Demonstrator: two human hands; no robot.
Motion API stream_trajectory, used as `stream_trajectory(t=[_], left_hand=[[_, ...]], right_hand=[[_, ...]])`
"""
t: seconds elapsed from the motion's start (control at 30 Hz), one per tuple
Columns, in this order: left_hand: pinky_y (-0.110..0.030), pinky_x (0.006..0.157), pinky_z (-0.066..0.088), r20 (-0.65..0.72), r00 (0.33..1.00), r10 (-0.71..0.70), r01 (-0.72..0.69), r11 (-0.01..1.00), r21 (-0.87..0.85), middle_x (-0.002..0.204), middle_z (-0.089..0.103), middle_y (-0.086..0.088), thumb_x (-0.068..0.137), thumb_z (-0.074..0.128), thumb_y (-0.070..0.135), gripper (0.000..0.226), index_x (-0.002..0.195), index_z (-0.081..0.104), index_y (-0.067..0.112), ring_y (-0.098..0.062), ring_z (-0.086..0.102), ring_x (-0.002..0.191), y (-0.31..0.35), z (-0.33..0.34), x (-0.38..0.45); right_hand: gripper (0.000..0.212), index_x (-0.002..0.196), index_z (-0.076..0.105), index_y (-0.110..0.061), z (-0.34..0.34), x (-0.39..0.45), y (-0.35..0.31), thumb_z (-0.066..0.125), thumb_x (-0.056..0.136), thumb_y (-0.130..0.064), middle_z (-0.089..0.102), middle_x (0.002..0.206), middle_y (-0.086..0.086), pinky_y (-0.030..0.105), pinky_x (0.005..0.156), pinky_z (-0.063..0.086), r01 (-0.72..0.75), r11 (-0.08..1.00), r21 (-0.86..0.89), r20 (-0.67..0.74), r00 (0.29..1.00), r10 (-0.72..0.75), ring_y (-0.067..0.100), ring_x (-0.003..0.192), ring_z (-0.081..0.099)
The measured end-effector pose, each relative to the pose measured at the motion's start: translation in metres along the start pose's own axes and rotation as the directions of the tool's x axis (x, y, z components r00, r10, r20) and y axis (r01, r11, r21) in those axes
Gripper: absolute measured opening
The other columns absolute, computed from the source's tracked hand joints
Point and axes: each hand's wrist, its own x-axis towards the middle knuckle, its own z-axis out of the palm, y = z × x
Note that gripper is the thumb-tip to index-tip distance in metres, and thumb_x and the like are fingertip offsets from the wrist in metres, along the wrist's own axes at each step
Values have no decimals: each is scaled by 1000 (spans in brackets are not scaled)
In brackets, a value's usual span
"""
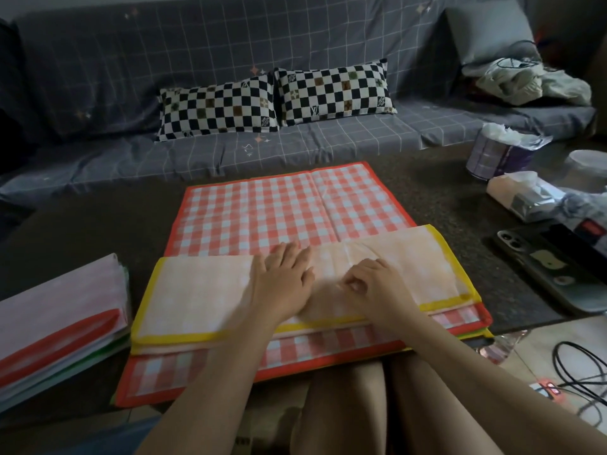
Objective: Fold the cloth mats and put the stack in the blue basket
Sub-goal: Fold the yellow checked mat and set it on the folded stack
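1. Yellow-bordered mat, folded into a long strip, lies under our hands on the red-checked mat; our left hand presses it flat, fingers straight.
2. Our right hand rests on it with fingers curled; whether they pinch cloth we cannot tell.
3. Bare table shows on the left, a folded stack at that edge, phones on the right.
4. It looks pale orange, with checks faint.
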Motion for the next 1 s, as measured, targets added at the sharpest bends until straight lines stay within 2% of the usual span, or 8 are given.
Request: stream_trajectory(t=[0.07,0.13,0.23,0.3,0.4,0.47,0.7,1.0], left_hand=[[-51,118,-1,-16,1000,9,-9,1000,12,161,-4,7,102,10,40,51,151,-2,35,-15,-6,147,0,-1,-1],[-50,118,-2,-7,1000,6,-6,1000,15,161,-5,8,102,10,38,51,151,-2,35,-15,-7,147,0,-2,-1],[-51,118,-2,-3,1000,-10,10,1000,17,161,-6,9,102,12,38,52,152,0,32,-15,-8,147,0,0,1],[-51,118,-1,-11,1000,-7,7,1000,10,161,-5,9,101,12,40,53,152,-1,33,-14,-7,147,0,1,3],[-49,118,-1,-32,999,-2,2,1000,0,160,-4,10,101,7,43,52,151,-3,36,-13,-7,147,0,2,2],[-49,118,-1,-26,1000,3,-3,1000,-1,160,-5,10,101,8,43,52,151,-3,37,-13,-7,147,-1,2,2],[-49,118,-3,13,1000,3,-4,1000,29,159,-13,9,100,7,43,53,150,-10,35,-13,-13,146,-2,0,3],[-49,118,-3,12,1000,2,-2,999,33,159,-14,8,100,5,43,53,150,-12,35,-14,-13,147,-1,-3,1]], right_hand=[[25,94,69,-20,8,17,-4,52,86,-36,65,99,-1,32,94,38,-10,1000,-15,-21,1000,10,24,101,55],[27,111,64,-23,14,33,-9,48,92,-34,60,119,-2,32,99,32,-33,998,-58,-4,999,33,21,116,48],[41,137,44,-24,23,56,-15,37,97,-31,39,147,-2,32,113,17,-22,995,-93,91,995,30,18,138,28],[47,146,29,-25,30,62,-15,29,99,-33,24,155,-3,34,117,6,-40,990,-137,151,987,60,16,144,13],[53,150,12,-25,36,61,-9,18,100,-42,7,159,-5,35,119,-3,-86,972,-218,203,970,132,13,146,-1],[56,151,6,-25,30,57,1,15,99,-44,2,159,-5,35,119,-5,-126,959,-253,213,960,182,13,146,-4],[61,151,2,-24,-10,40,64,10,97,-52,-1,159,-2,35,119,-7,-333,878,-344,127,910,394,15,146,-7],[66,151,2,-22,-13,40,69,9,95,-56,-3,159,0,35,118,-9,-352,872,-341,110,906,409,15,146,-8]])
